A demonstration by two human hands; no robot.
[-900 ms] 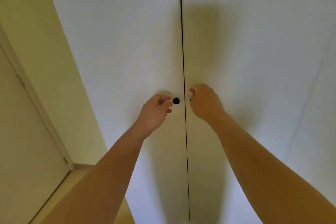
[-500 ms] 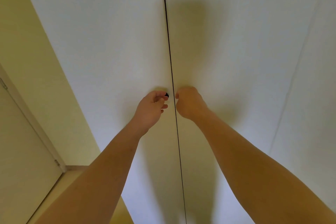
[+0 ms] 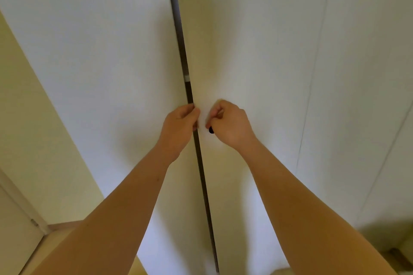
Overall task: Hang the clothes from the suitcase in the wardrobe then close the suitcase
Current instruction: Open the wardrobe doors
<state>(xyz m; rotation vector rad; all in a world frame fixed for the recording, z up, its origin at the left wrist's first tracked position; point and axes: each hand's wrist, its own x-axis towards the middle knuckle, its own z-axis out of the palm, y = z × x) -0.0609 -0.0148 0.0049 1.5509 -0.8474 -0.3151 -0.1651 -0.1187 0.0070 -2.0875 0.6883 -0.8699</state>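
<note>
The wardrobe has two tall, plain white doors, the left door [image 3: 100,62] and the right door [image 3: 257,40]. They stand slightly ajar, with a narrow dark gap [image 3: 182,51] between them. A small black knob [image 3: 211,130] on the right door, beside the gap, is partly hidden by the right hand [image 3: 230,123].

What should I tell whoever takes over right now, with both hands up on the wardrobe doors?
Left hand: fingers curled at the inner edge of the left wardrobe door; what it pinches is hidden.
Right hand: pinches the black knob on the right wardrobe door.
Doors: just ajar, with a dark gap between them.
Suitcase and clothes: out of view.
Done: doors cracked open.
Left: swing them wide, hang the clothes, close the suitcase.
</note>
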